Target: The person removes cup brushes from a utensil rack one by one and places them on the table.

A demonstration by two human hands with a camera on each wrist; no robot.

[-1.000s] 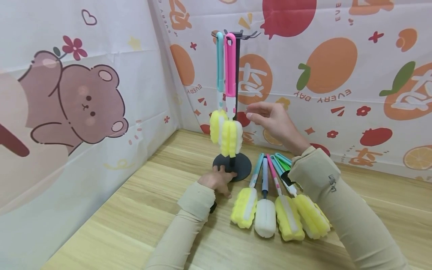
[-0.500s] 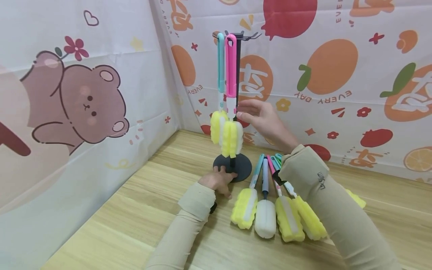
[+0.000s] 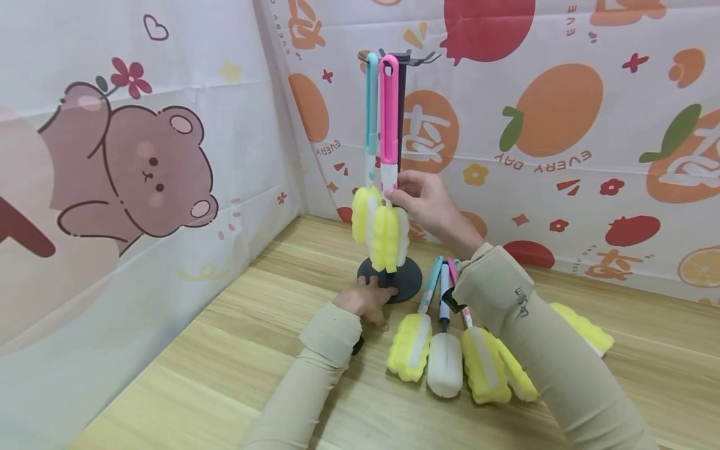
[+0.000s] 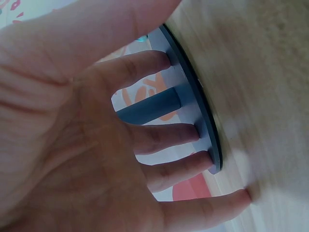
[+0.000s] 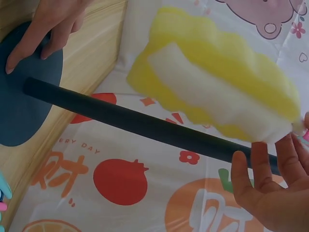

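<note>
The left hand point(image 3: 364, 302) lies on the near edge of the black stand base point(image 3: 409, 282), fingers straight and spread; the left wrist view shows the fingertips point(image 4: 186, 133) pressing flat on the disc with nothing gripped. The stand pole point(image 5: 145, 124) rises upright just beyond those fingers.

The right hand point(image 3: 423, 201) is raised beside the pole, at the neck of the pink-handled sponge brush point(image 3: 388, 112), where the handle meets the yellow sponge head point(image 3: 385, 237). Thumb and fingers appear to pinch that neck, though the right wrist view shows the fingers point(image 5: 260, 179) loosely curved just beside the sponge's end, so a firm grip cannot be confirmed.

The brush hangs by its loop from a hook at the top of the stand. Its long axis is vertical: handle directly above the right hand, sponge directly below it. A teal-handled sponge brush point(image 3: 371, 106) hangs touching it on the side away from the right hand. The right hand is the nearer to both; the left sits well below them.

Under the right forearm, further sponge brushes point(image 3: 413, 347) lie in a row on the wooden table point(image 3: 225, 350), handles pointing towards the stand.
</note>
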